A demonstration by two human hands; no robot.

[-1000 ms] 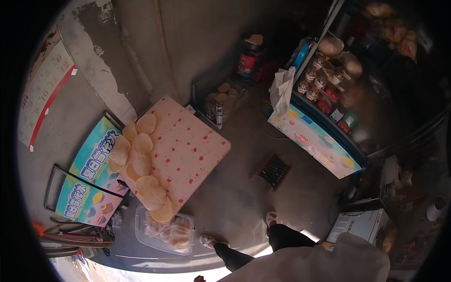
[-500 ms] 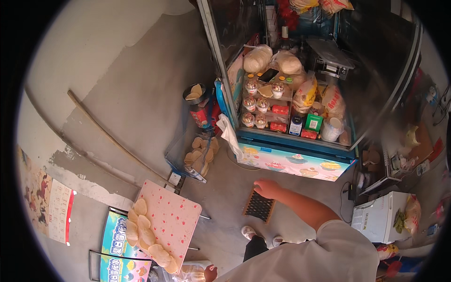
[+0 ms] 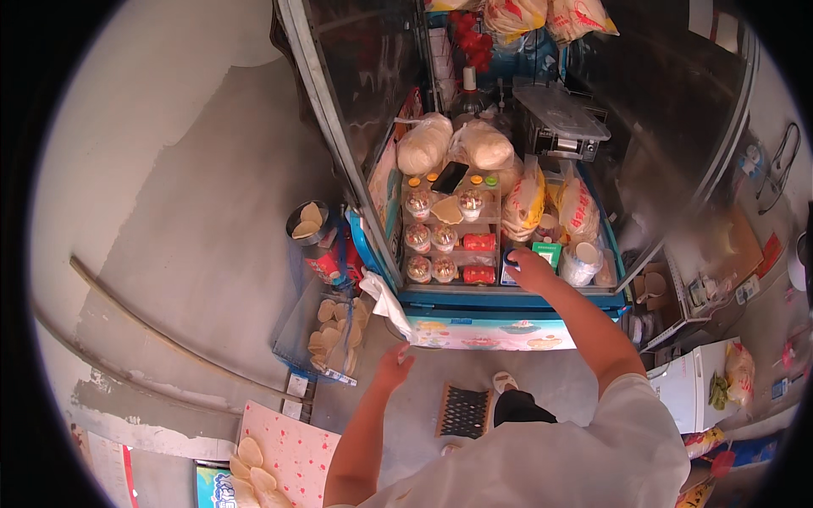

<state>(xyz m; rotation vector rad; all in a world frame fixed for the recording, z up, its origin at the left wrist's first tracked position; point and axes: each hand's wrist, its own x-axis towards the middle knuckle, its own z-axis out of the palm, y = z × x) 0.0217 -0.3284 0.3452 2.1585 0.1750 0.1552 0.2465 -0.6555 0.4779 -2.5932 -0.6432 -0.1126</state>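
My right hand (image 3: 531,271) reaches over the front edge of the glass-sided stall counter. Its fingers close around a dark blue and white payment code box (image 3: 510,266), which the hand mostly covers. A green code stand (image 3: 546,252) is right beside the fingers. To their left are red cans (image 3: 479,275) and clear-lidded dessert cups (image 3: 444,269) on stepped shelves. My left hand (image 3: 395,367) hangs lower, in front of the counter, holding nothing, thumb and fingers apart. It is nearest to a white cloth (image 3: 385,302) draped at the counter's corner.
A blue mesh-sided bin of round flat wafers (image 3: 332,334) stands left of the counter, below a black bucket (image 3: 306,222). At lower left is a pink table (image 3: 292,449) bearing more wafers. A floor mat (image 3: 463,411) lies by my feet; a white cabinet (image 3: 690,385) stands right.
I have come closer to the counter. My right hand has risen from above the floor mat to the payment code box. My left hand has left the pink table's side and come forward.
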